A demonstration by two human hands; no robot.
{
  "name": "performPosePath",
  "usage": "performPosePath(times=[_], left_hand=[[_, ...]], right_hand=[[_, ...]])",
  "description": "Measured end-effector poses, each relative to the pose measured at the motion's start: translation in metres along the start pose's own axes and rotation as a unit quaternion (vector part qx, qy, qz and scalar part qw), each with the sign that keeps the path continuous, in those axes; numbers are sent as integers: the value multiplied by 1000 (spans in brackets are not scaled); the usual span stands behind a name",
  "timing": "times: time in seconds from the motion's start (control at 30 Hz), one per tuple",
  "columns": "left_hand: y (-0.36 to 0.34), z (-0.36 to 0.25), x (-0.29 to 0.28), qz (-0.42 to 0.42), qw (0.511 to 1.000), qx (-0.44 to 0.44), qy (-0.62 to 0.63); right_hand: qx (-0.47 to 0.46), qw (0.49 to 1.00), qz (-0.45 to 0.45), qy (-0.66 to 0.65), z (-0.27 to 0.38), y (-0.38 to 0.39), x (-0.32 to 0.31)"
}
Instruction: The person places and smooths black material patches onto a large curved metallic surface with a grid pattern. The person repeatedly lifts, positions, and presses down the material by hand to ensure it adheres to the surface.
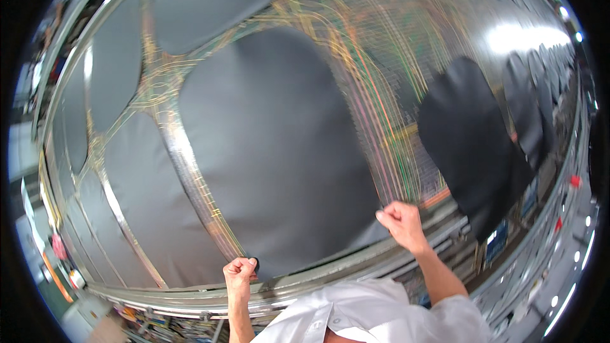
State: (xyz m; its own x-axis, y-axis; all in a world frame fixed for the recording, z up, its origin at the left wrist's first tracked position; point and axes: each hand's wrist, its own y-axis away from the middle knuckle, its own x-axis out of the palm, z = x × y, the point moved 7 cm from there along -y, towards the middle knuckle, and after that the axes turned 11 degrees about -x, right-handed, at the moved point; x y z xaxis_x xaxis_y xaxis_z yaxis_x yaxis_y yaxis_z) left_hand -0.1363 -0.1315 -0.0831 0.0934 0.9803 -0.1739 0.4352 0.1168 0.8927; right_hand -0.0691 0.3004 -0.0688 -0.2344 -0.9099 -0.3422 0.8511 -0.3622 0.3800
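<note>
A large black leather-like sheet (279,133) with a rounded far end lies in front of me on a wide table. My left hand (239,272) is closed on its near left corner, thumb and fingers pinched together over the edge. At the near right corner, my right hand (401,221) is closed in a fist, with the sheet's edge running into its fingers. Between the two hands the near edge hangs slightly over the table's metal rail (305,267). The patterned table surface (381,121) shows colored lines along both sides of the sheet.
More dark sheets lie around: one on the left (146,197), one beyond (210,0), and a black one at right (470,133) drooping over the near edge. Several others hang in a row farther right (546,82). Assorted items are stored below the rail (171,327).
</note>
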Motion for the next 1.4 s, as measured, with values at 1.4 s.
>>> performPosePath(times=[1.4], left_hand=[[1, -1, 4, 2, 1000, -3, 11]], right_hand=[[113, 988, 7, -103, 16, -6, 8]])
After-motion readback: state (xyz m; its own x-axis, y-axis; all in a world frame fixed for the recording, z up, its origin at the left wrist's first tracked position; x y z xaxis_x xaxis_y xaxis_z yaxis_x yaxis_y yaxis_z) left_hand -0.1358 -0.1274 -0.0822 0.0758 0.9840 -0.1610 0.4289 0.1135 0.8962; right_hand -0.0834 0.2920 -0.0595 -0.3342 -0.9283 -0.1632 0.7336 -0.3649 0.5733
